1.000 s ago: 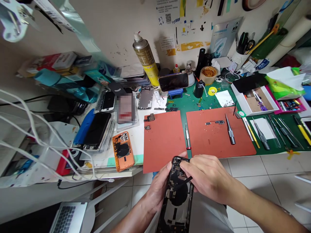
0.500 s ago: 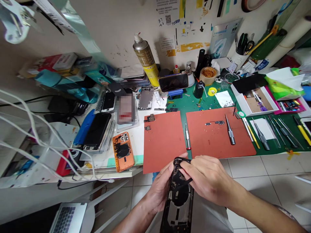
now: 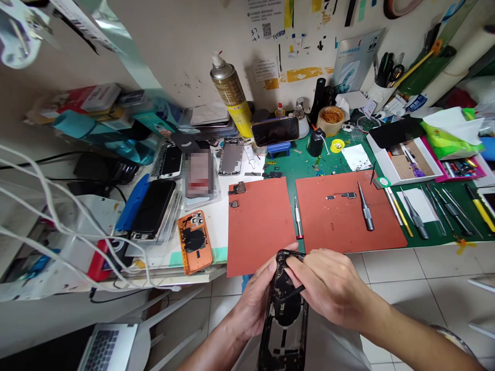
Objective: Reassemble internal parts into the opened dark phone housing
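Left hand (image 3: 255, 304) grips an opened phone (image 3: 284, 332); right hand (image 3: 332, 288) pinches a thin dark tool (image 3: 291, 295) over it.
Bracing the phone and pressing lightly seems wise. Beyond the grip, rightward, a white box (image 3: 410, 179) holds a purple item (image 3: 416, 169); beside it, a pink tray (image 3: 460, 177) holds small coloured pieces (image 3: 462, 167).

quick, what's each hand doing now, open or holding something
Left hand: holding the black phone frame by its side.
Right hand: closed on a thin dark tool over the frame.
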{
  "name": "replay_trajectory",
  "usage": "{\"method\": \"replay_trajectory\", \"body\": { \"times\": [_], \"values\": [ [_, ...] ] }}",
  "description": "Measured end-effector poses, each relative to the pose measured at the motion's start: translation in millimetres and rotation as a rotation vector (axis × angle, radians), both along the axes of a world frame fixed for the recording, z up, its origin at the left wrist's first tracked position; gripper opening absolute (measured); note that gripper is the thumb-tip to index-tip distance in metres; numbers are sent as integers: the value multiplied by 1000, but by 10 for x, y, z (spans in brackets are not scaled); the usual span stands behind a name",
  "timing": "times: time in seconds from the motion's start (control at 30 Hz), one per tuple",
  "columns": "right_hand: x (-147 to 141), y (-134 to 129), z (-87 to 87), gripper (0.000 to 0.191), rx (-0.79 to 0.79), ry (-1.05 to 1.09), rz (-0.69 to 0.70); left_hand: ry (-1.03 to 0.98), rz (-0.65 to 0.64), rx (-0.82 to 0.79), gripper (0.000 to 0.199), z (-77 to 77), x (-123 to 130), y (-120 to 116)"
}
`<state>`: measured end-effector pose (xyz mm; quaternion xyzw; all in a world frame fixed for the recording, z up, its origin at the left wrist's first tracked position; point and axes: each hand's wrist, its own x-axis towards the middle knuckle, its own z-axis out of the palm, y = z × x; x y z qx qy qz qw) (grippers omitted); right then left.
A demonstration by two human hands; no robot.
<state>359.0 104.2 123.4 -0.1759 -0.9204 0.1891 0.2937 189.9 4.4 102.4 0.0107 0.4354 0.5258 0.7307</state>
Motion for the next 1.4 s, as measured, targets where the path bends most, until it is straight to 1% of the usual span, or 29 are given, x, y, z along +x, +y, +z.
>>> {"method": "replay_trajectory", "body": {
  "times": [0.1,0.17,0.27,0.4,0.57,0.77,0.97,1.17,1.27,1.4],
  "values": [
    [26,-32,2,14,-58,17,-53,-11,4,8,54,-15,8,-3],
    [42,-59,3,16,-57,8,-60,-42,3,35,50,-8,24,5],
    [44,-87,4,19,26,3,-40,-64,0,89,47,16,51,26],
    [18,-82,19,21,127,37,-18,-58,0,94,46,42,59,46],
    [-7,-50,21,26,271,44,-37,-55,3,112,48,38,53,46],
    [-15,-52,5,23,249,36,-2,-45,0,99,48,17,53,29],
    [14,-27,12,28,244,17,6,-37,0,92,48,0,46,9],
    [35,51,0,23,94,55,11,-55,7,35,55,-77,37,-42],
    [38,57,-12,23,78,50,11,-64,6,14,57,-98,30,-49],
    [33,38,-24,21,88,52,3,-58,11,5,55,-94,28,-40]
  ]
}}
